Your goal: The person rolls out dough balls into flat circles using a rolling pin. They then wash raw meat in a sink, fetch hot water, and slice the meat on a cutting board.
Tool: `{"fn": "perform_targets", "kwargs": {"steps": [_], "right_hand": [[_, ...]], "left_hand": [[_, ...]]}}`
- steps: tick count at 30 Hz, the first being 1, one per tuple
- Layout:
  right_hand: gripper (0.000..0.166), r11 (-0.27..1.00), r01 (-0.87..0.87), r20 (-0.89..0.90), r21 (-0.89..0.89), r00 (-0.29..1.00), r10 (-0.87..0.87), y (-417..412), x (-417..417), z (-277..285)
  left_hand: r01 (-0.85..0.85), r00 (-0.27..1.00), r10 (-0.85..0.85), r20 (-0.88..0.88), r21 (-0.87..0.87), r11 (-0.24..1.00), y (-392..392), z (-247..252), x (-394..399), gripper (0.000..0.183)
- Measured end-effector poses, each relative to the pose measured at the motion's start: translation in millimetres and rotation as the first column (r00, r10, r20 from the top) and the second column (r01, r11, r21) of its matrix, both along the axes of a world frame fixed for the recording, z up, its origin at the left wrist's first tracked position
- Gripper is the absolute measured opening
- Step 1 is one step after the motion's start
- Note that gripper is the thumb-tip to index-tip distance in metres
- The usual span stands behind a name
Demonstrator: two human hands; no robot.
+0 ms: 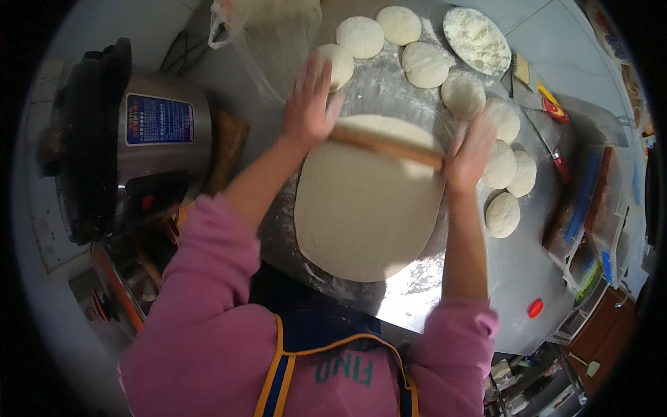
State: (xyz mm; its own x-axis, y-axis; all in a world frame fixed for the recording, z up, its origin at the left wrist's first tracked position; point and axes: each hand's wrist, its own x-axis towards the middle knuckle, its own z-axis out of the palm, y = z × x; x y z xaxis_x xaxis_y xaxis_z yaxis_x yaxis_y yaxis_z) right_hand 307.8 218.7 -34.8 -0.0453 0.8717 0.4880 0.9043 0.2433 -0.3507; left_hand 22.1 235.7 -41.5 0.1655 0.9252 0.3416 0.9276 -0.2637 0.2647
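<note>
A wide, rounded sheet of rolled dough (pixel 365 219) lies on the floured metal worktop (pixel 521 271). Across its far part runs a wooden rolling pin (pixel 388 147), slightly slanted and blurred. My left hand (pixel 311 107) rests its palm on the pin's left end, fingers stretched forward beside a dough round (pixel 337 68). At the other end, my right hand (pixel 470 154) presses on the pin with straight fingers, close to more dough rounds (pixel 499 164). Further flattened rounds (pixel 359 37) form an arc along the far and right sides. Both palms hide the pin's ends.
A large electric cooker (pixel 167 114) stands at left. Beyond the dough are a plastic bag (pixel 276 47) and a dish of flour (pixel 477 41). A brush (pixel 521 68), a yellow-handled scraper (pixel 547 96), a red-handled tool (pixel 560 166), plastic bins (pixel 599 208) and a red cap (pixel 535 308) are at right.
</note>
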Motion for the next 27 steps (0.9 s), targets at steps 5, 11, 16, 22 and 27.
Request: {"fn": "perform_targets", "kwargs": {"steps": [5,11,16,22,27], "right_hand": [[0.053,0.971,-0.101,0.167,-0.215,0.976,0.139,-50.6,-8.9,-5.4],[0.066,0.834,-0.152,0.24,-0.53,0.917,0.32,-120.1,10.3,-13.2],[0.05,0.987,-0.062,0.175,0.147,0.984,0.035,89.8,-1.9,15.3],[0.056,0.906,-0.165,0.351,-0.39,0.883,0.312,-75.7,7.5,-1.8],[0.035,0.819,-0.117,0.087,-0.561,0.976,0.199,-67.1,8.4,29.7]], "left_hand": [[0.131,0.978,-0.153,-0.144,-0.147,0.98,-48.1,-5.8,-12.6,0.062],[0.174,0.961,-0.258,-0.095,-0.52,0.837,-130.7,1.5,-25.4,0.068],[0.117,0.987,-0.109,-0.114,0.063,0.991,59.4,15.7,9.9,0.06],[0.219,0.943,-0.28,-0.18,-0.301,0.928,-93.8,-4.1,-6.5,0.051],[0.325,0.931,-0.365,0.012,-0.485,0.812,-78.5,22.3,-22.8,0.06]]}}
